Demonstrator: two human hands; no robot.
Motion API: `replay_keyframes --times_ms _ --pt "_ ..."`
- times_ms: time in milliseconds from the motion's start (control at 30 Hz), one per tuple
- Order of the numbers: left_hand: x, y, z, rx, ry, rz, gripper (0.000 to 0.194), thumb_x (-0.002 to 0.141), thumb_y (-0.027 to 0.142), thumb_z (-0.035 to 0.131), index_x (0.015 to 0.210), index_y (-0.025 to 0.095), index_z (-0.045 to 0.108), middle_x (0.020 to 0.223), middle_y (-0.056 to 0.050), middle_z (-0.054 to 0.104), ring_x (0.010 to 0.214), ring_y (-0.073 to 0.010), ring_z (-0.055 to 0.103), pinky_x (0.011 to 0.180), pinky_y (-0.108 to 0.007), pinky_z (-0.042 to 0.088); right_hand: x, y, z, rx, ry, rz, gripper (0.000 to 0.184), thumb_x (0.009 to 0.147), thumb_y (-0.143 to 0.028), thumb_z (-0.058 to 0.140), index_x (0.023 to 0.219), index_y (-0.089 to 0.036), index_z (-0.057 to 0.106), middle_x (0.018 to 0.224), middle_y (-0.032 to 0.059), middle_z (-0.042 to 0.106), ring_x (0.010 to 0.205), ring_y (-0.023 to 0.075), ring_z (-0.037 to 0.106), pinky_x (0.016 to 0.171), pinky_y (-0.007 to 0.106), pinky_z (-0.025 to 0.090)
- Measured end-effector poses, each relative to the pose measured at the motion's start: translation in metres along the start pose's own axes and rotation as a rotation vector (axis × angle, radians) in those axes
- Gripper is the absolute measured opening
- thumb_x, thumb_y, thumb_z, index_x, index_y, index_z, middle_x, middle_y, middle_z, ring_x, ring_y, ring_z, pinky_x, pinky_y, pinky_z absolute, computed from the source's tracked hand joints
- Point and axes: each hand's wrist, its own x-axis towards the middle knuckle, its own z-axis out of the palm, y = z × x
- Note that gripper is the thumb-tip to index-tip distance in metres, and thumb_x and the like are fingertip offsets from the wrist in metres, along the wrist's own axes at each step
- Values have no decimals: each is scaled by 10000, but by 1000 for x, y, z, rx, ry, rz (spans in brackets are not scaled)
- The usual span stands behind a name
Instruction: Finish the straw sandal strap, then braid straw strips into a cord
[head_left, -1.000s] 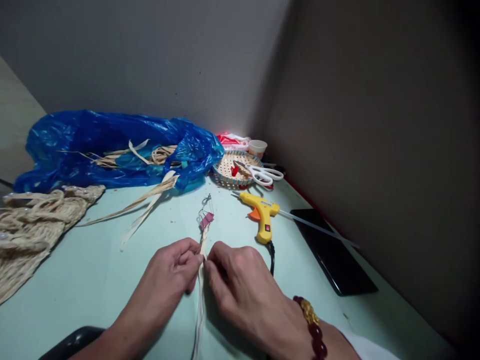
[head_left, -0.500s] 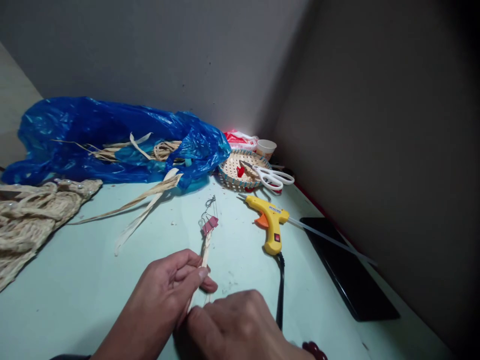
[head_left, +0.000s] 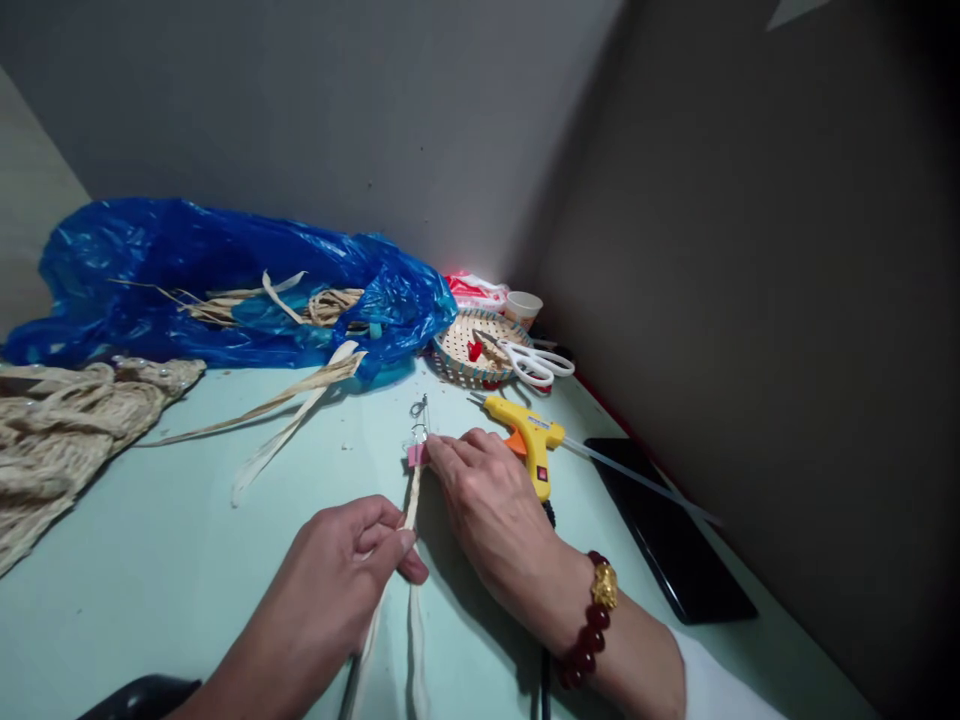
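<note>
A narrow braid of pale raffia (head_left: 414,488) runs down from a pink binder clip (head_left: 415,456) on the table. My left hand (head_left: 334,570) pinches the braid between thumb and fingers, below the clip. Loose flat strands (head_left: 417,640) trail from under that hand toward the near edge. My right hand (head_left: 499,505), with a dark red bead bracelet (head_left: 592,630) at the wrist, has its fingertips closed on the clip's right side. Beyond the clip lies a small metal clasp (head_left: 418,408) by the wire handles.
A yellow glue gun (head_left: 536,430) with its cord lies just right of my right hand, near a black tablet (head_left: 667,540). White scissors (head_left: 536,362) rest on a woven basket (head_left: 457,365). A blue plastic bag (head_left: 187,235) and woven raffia piece (head_left: 82,430) are at the left.
My right hand has left the strands below my left hand and moved up and away to the clip. My left hand keeps its pinch on the braid; the view shifted slightly.
</note>
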Motion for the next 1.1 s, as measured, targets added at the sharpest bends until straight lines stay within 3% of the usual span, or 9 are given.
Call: replay_keyframes --times_ms 100,267,600,800,933,1000,1100 --pt "-1 0 1 -7 7 13 263 790 429 548 689 186 554 718 -51 750 326 -55 363 374 -199 228 1 0 3 -32 7 57 140 934 -145 518 886 -146 649 770 68 667 757 220 536 694 329 338" --pt "1 -3 3 -40 29 40 264 791 424 557 671 189 544 649 -36 724 301 -52 348 367 -197 201 10 2 6 -36 68 106 209 974 -235 475 853 -172 634 794 63 682 751 209 572 678 331 309" --pt "3 -1 -12 -69 -3 42 272 745 436 588 657 184 539 648 -50 735 315 -55 361 380 -201 184 25 -8 9 19 76 149 155 945 -191 501 869 -140 627 774 88 675 727 224 603 603 309 312" --pt "-1 -6 -14 -36 -28 23 238 780 421 569 719 191 571 667 -37 728 362 -67 333 392 -216 188 11 6 5 144 41 112 156 971 -199 463 910 -160 601 828 58 679 735 176 610 624 269 355" --pt "0 -7 -15 7 -34 12 243 810 430 562 720 205 583 643 -5 691 419 -94 352 431 -230 230 2 9 0 234 113 129 138 936 -135 463 1016 -132 575 836 75 682 728 188 611 616 278 358" --pt "0 -7 -16 27 -34 17 258 810 446 566 705 212 588 640 0 671 495 -125 427 487 -240 295 -3 6 -5 325 113 137 140 925 -122 463 964 -140 596 796 62 677 677 171 591 603 272 359" --pt "-1 -7 -17 62 -42 28 278 828 466 546 709 218 591 670 3 666 580 -152 480 555 -254 330 -11 -1 -12 552 6 169 193 933 -151 471 831 -167 633 680 20 651 585 132 549 574 250 361"
